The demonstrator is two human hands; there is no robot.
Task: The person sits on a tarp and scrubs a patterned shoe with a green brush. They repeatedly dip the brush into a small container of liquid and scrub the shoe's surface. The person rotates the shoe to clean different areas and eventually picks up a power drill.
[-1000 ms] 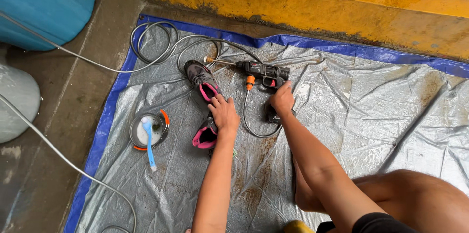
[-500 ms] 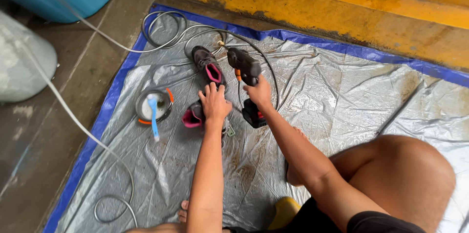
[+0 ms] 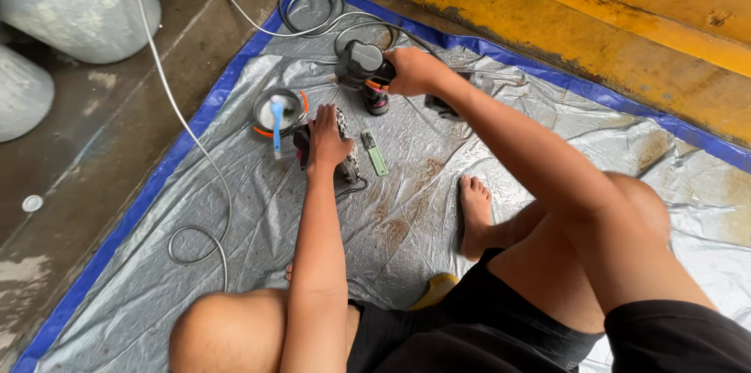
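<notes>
Nearest to me I see my two bare knees and black shorts, and I squat on a grey tarpaulin with a blue border. My bare foot stands flat on the tarpaulin, between the legs.

A little further, my left hand lies on top of a dark shoe. The palm presses down on it and the fingers are spread over its upper side, so the shoe is mostly hidden; only its patterned sole edge shows on the right side of the hand. Just beside the shoe, on the right, a small green flat object lies on the tarpaulin; I cannot tell what it is.

To the left of the hand there is a small round bowl with an orange rim, and a light blue brush rests in it with the handle pointing toward me.

Further away, my right hand is closed around the handle of a black pressure washer gun with orange parts. The fingers are wrapped tightly around it and hold it above the tarpaulin, just beyond the shoe.

Behind the gun, a grey hose lies in loops near the blue border. At the far side a yellow wall runs along the tarpaulin, and at the top left stand pale grey containers on the wet concrete floor.
</notes>
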